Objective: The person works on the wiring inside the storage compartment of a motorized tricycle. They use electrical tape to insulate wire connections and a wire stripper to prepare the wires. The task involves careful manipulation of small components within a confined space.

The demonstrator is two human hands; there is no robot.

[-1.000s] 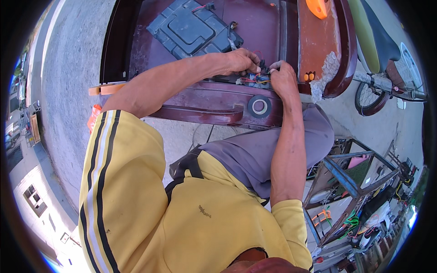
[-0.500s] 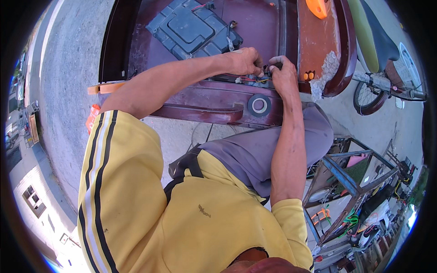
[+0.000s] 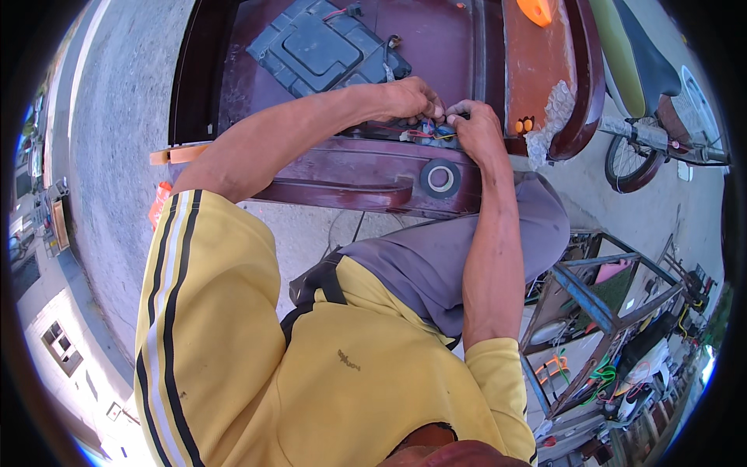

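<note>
My left hand (image 3: 414, 101) and my right hand (image 3: 478, 131) meet over the inner edge of a dark red vehicle body, fingertips almost touching. Both are closed in a pinch on thin electrical wires (image 3: 425, 135), red and yellow, whose ends are hidden by the fingers. A small white connector lies beside the wires. Just below, a roll of black tape (image 3: 426, 180) rests flat on the dark red ledge (image 3: 350, 160). Beyond my left hand sits a dark grey plastic box (image 3: 323, 48) with a raised panel and short cables.
Right of my hands is an orange-brown panel (image 3: 537, 74) with crumpled clear plastic wrap (image 3: 554, 109) at its edge. A cycle wheel (image 3: 632, 165) and a green and black seat (image 3: 626, 58) stand farther right. A rusty metal frame (image 3: 591, 300) is at lower right.
My right hand has shifted slightly left and its fingertips have come together with those of my left hand. The wires show a little more between them. The view has moved slightly.
</note>
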